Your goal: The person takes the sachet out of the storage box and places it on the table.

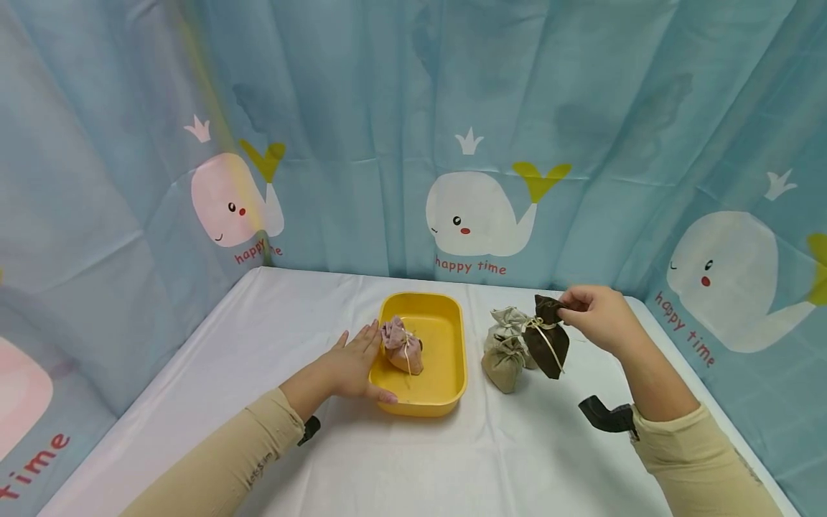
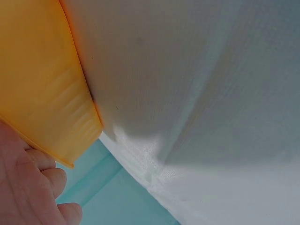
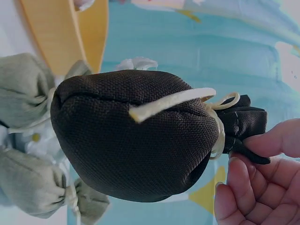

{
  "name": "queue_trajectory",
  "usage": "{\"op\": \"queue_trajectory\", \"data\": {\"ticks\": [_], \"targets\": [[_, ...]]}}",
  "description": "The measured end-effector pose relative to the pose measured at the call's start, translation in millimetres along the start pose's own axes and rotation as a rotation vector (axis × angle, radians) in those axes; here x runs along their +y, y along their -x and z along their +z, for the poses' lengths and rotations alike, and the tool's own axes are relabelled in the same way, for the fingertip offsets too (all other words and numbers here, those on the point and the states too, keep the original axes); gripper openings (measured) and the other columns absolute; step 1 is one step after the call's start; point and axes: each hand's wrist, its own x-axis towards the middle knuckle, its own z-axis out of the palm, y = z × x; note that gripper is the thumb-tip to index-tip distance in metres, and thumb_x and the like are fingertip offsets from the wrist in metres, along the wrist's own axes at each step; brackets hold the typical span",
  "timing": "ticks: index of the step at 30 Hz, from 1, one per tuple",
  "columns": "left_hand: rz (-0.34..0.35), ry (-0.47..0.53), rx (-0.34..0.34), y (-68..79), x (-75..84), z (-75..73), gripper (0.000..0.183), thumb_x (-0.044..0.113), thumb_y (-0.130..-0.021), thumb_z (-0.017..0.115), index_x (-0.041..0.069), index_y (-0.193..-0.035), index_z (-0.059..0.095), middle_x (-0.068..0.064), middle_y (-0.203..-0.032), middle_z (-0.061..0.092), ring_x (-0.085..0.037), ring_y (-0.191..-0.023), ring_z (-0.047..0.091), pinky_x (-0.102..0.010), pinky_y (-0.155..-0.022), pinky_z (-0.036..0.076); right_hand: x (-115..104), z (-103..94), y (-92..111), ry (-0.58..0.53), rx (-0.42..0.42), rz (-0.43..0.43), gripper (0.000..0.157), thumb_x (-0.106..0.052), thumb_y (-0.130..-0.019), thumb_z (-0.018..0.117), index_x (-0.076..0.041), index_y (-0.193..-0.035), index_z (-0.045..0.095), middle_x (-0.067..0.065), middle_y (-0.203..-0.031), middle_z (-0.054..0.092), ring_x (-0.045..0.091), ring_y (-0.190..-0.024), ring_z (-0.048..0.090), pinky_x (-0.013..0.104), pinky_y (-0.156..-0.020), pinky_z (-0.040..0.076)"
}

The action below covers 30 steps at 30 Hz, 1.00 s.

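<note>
My right hand (image 1: 597,316) pinches the gathered neck of a dark brown drawstring pouch (image 1: 546,348), tied with a cream cord. In the right wrist view the full round body of that pouch hangs away from the thumb and fingertips. With fingers extended, my left hand (image 1: 352,365) rests along the left rim of a yellow rectangular tray (image 1: 455,380). Inside the tray, at its left side, sits a pink pouch (image 1: 403,352) with a light cord. The left wrist view shows the fingers (image 2: 54,180) against the tray's outer edge.
Just left of the brown pouch, several greenish-beige pouches stand close together, including an olive one (image 1: 504,364) in front. A white cloth (image 1: 426,467) covers the table. Blue curtains (image 1: 349,129) with whale prints enclose its back and sides.
</note>
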Motion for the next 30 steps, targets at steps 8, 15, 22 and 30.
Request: {"op": "queue_trajectory", "data": {"ticks": [8, 15, 22, 30], "targets": [[0.006, 0.008, -0.001, 0.5, 1.0, -1.1, 0.126, 0.085, -0.059, 0.046, 0.0, -0.146, 0.012, -0.013, -0.153, -0.001, -0.028, -0.14, 0.002, -0.054, -0.108, 0.005, 11, 5.4, 7, 0.018, -0.023, 0.045, 0.009, -0.011, -0.085, 0.059, -0.005, -0.084, 0.066, 0.003, -0.073, 0.061, 0.019, -0.068, 0.048, 0.031, -0.056, 0.038], [0.011, 0.01, 0.007, 1.7, 1.0, -2.1, 0.124, 0.084, -0.061, 0.048, 0.0, -0.145, 0.013, -0.014, -0.153, 0.0, -0.028, -0.14, 0.002, -0.054, -0.108, 0.005, 22, 17.0, 9, 0.012, -0.052, 0.077, 0.01, -0.009, -0.085, 0.058, -0.004, -0.084, 0.065, 0.002, -0.071, 0.06, 0.019, -0.067, 0.05, 0.031, -0.056, 0.04], [0.009, 0.016, 0.001, 1.7, 1.0, -2.3, 0.124, 0.084, -0.061, 0.048, 0.001, -0.146, 0.011, -0.013, -0.153, -0.002, -0.027, -0.14, 0.002, -0.054, -0.108, 0.005, 37, 32.6, 8, 0.002, -0.083, 0.109, 0.008, -0.009, -0.085, 0.058, -0.004, -0.084, 0.064, 0.003, -0.07, 0.058, 0.019, -0.067, 0.049, 0.031, -0.055, 0.039], [0.005, 0.011, -0.008, 1.6, 0.6, -2.7, 0.129, 0.088, -0.056, 0.043, 0.001, -0.146, 0.01, -0.013, -0.153, -0.004, -0.027, -0.14, 0.001, -0.053, -0.109, 0.005, 49, 52.8, 7, 0.002, -0.135, 0.122, 0.008, -0.01, -0.085, 0.058, -0.004, -0.084, 0.063, 0.002, -0.072, 0.06, 0.017, -0.066, 0.052, 0.031, -0.055, 0.04]]}}
